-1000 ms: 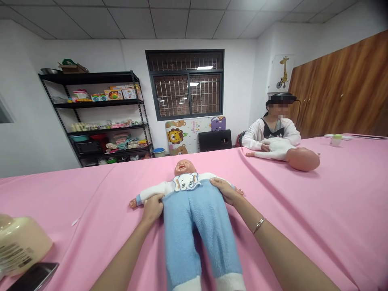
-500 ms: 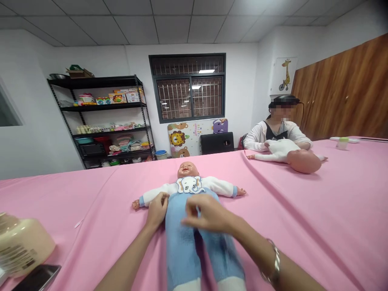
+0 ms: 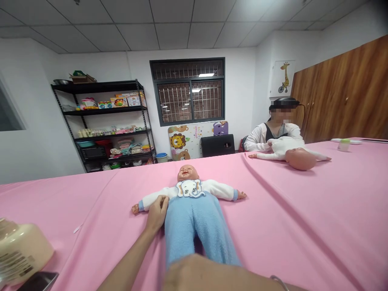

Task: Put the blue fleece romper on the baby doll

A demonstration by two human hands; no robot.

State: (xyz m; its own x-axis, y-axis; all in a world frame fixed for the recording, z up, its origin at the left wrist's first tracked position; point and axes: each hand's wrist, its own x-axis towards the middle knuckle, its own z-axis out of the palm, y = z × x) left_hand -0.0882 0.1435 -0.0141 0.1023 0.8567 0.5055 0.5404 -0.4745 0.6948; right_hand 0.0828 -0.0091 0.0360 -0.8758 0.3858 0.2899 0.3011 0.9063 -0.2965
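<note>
A baby doll [image 3: 189, 226] lies face up on the pink cloth in front of me, arms spread out. It wears a fluffy romper [image 3: 209, 218] with blue legs, white sleeves and an elephant face [image 3: 190, 188] on the chest. At the romper's left edge, just below the doll's arm, my left hand [image 3: 157, 210] has its fingers curled together, pinching the fabric. My right hand [image 3: 194, 273] is low in the view, across the doll's lower legs. Its fingers are hidden behind the back of the hand, and the doll's feet are covered.
On the left stand a cream pump bottle [image 3: 24, 252] and a dark phone-like object [image 3: 39, 281]. Across the pink-covered table [image 3: 287, 226], a seated person [image 3: 257, 137] handles another doll [image 3: 300, 158]. A small green-topped container [image 3: 343, 144] stands at the right. Shelves [image 3: 103, 87] line the back.
My right hand has moved down from above the doll's waist to its lower legs. My left hand stays at the romper's side. The view has tilted up slightly.
</note>
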